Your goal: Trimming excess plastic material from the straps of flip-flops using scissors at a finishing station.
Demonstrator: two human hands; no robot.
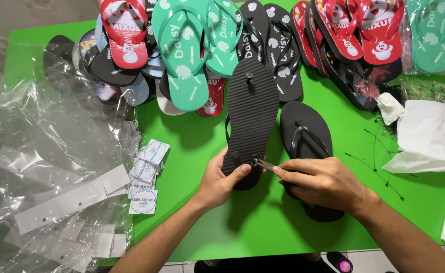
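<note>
Holding a black rubber flip-flop sole-up (251, 114) at frame centre, heel end toward the person. Left hand (221, 181) pinches the heel edge, thumb on the ribbed sole, fingers underneath. Right hand (323, 183) has fingertips pressed together on a small metal tool (265, 164), its tip at the strap plug (255, 162) near the heel. Second plug shows at the toe end.

Handling, my read: light, soft foam, bends easily, ribbed sole gives good friction. Best hold is at the heel edge close to the plug, so the sole doesn't flex away under the tool.

Matching black flip-flop, strap up (306, 136), lies just right of it, partly under the right hand, on the green table (192, 222).

Upper frame: loose heaps of flip-flops, no bin: teal pairs (192, 45), red ones (126, 35), black ones with white flowers (275, 45).

Left: pile of clear plastic bags (45, 167), apparently empty, with white card strips among them; small stack of printed white tags (146, 177) beside it. Right edge: white paper or cloth (429, 136), thin black ties (379, 156).
</note>
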